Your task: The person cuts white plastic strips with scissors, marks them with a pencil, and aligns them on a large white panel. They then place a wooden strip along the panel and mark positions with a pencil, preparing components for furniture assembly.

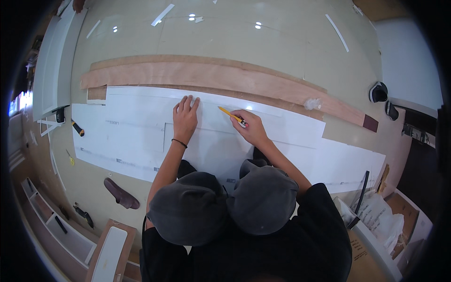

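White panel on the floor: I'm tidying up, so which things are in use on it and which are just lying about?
In use: white panel, pencil in right hand, left hand flat on panel.
Lying about: plywood strips, sandal, black caps.

The big white panel (141, 127) looks like smooth laminated board with a slight sheen, and the long plank (197, 75) behind it is bare reddish plywood, matt and grainy. Floor (235, 42) is glossy beige, throwing back ceiling lights; the yellow pencil (230, 114) looks painted wood.

a white plastic bag (383, 214) with dark print sits in a cardboard box (399, 221) at right.
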`<action>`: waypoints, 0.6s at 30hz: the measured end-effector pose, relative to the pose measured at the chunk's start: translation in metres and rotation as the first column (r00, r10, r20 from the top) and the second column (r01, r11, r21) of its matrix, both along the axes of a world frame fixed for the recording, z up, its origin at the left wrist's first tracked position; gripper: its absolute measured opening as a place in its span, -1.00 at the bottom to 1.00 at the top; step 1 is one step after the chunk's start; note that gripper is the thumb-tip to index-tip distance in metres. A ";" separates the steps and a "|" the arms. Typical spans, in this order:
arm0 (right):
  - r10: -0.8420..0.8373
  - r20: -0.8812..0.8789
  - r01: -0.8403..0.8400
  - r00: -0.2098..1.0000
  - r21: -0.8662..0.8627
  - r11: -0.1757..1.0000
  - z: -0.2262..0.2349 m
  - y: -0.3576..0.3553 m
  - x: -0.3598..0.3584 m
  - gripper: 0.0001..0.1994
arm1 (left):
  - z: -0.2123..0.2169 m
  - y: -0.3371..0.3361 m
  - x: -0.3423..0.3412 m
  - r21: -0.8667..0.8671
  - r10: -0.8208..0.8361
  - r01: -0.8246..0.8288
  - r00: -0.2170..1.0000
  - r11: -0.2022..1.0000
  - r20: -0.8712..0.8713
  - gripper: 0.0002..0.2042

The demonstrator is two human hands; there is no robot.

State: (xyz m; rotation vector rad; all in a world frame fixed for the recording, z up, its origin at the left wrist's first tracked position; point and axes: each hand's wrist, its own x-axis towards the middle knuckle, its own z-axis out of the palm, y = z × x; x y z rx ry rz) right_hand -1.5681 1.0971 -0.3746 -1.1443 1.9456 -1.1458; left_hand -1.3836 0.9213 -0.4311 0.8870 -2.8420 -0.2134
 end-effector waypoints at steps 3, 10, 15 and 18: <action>0.011 0.001 -0.011 1.000 0.005 1.000 -0.001 -0.008 0.001 -0.81 | 0.001 0.000 -0.002 -0.014 -0.001 0.002 1.000 1.000 0.005 -0.61; 0.040 -0.039 -0.039 0.998 0.027 0.999 -0.005 -0.016 0.001 -0.80 | 0.000 -0.002 -0.003 -0.048 -0.009 0.009 1.000 0.999 0.006 -0.63; 0.043 -0.058 -0.041 0.997 0.036 0.999 -0.005 -0.016 0.001 -0.80 | -0.003 -0.002 -0.003 -0.043 -0.007 0.007 1.000 0.999 0.000 -0.63; 0.047 -0.050 -0.045 0.998 0.054 0.998 -0.006 -0.023 0.004 -0.81 | -0.003 -0.002 -0.003 -0.023 -0.001 0.000 1.000 1.000 -0.014 -0.63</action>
